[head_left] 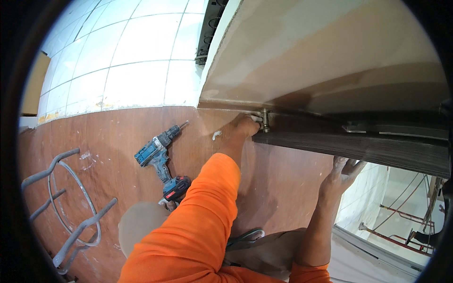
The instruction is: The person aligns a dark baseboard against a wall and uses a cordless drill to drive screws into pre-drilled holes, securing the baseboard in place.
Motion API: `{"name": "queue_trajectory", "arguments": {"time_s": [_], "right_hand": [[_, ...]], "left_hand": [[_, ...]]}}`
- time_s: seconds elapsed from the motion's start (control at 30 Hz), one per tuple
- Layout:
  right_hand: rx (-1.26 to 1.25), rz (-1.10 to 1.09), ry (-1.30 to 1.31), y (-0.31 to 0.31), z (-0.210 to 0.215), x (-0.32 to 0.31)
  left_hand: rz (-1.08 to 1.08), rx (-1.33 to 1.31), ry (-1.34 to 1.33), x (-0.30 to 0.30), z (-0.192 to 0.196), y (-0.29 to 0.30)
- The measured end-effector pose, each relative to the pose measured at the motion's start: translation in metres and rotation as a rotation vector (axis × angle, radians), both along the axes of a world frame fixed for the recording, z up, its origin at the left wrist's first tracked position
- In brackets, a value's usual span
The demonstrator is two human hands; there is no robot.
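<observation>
- Where the orange sleeves enter from the lower edge, the person crouches on a brown plywood floor [118,141], knees folded beneath the frame.
- Near the left knee, a blue cordless drill [163,160] lies on its side on the floor, untouched, chuck pointing up and right toward the wall; it sits well apart from both hands, on the left arm's side.
- Bent grey metal bars [66,207] rest on the floor at far left.
- Right hand [340,172] presses up against the underside of a dark wood-grain door [354,146], fingers spread and flat, clasping nothing.
- Farther on, left hand [247,125] reaches to the metal hinge pin [265,120] at the door's corner, fingers curled close around or against it; whether they actually pinch it cannot be told.
- Hinge pin stands upright, just to the right of the left hand's fingers, while the door's long edge runs rightward from it; the left hand is clearly the nearer one.
- Beyond, white wall tiles [132,61] meet the floor, and a pale plastered panel [306,47] rises above the door.
</observation>
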State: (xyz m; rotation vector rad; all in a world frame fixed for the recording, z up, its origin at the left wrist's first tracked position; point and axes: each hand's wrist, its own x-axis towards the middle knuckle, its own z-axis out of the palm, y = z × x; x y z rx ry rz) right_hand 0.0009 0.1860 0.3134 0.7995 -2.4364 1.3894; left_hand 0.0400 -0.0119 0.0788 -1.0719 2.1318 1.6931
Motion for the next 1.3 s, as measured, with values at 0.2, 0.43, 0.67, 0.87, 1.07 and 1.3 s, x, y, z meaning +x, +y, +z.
{"name": "queue_trajectory", "arguments": {"time_s": [0.2, 0.43, 0.67, 0.87, 1.07, 1.3], "right_hand": [[-0.042, 0.004, -0.044, 0.001, 0.001, 0.005], [0.055, -0.017, -0.041, 0.007, 0.005, 0.012], [0.199, -0.168, -0.016, 0.007, 0.001, 0.012], [0.144, -0.174, -0.063, 0.002, -0.007, 0.005], [0.199, -0.114, -0.075, 0.01, 0.0, 0.008], [-0.044, -0.177, -0.18, 0.019, -0.004, 0.013]], "left_hand": [[-0.046, -0.085, -0.008, -0.012, -0.011, 0.003], [0.066, 0.205, 0.004, -0.012, -0.01, -0.001], [0.066, 0.142, -0.024, 0.0, 0.011, -0.012], [0.101, 0.054, 0.08, -0.005, -0.017, -0.009], [0.173, 0.037, 0.042, -0.016, -0.05, -0.001], [0.171, 0.165, 0.053, -0.006, -0.028, 0.0]]}}
